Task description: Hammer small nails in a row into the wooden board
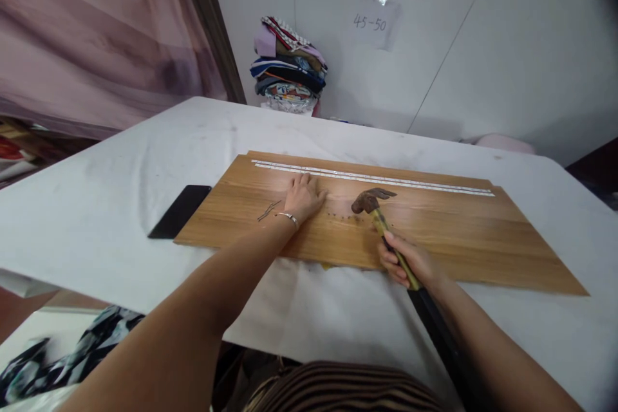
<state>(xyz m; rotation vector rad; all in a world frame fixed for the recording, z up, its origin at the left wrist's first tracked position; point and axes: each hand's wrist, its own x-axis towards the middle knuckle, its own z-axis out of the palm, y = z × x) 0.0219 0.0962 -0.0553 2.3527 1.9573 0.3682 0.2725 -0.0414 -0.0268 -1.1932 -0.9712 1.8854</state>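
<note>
A wide wooden board [463, 238] lies flat in front of me, with two white measuring strips [371, 178] running along its far side. My left hand [304, 198] rests on the board with fingers stretched out, just below the strips. Several loose nails [268, 210] lie left of my wrist. My right hand [402, 257] is wrapped round the handle of a claw hammer [369, 201], whose rusty head is over the middle of the board. A row of small dark nail heads or holes [342, 216] runs near the hammer head; which they are I cannot tell.
The board is on a white-covered table [96, 206]. A black flat object [179, 211] sits at the board's left end. Folded clothes [290, 67] are stacked behind the table by the wall. A pink curtain [106, 32] hangs at the left, and patterned cloth [72, 347] lies below.
</note>
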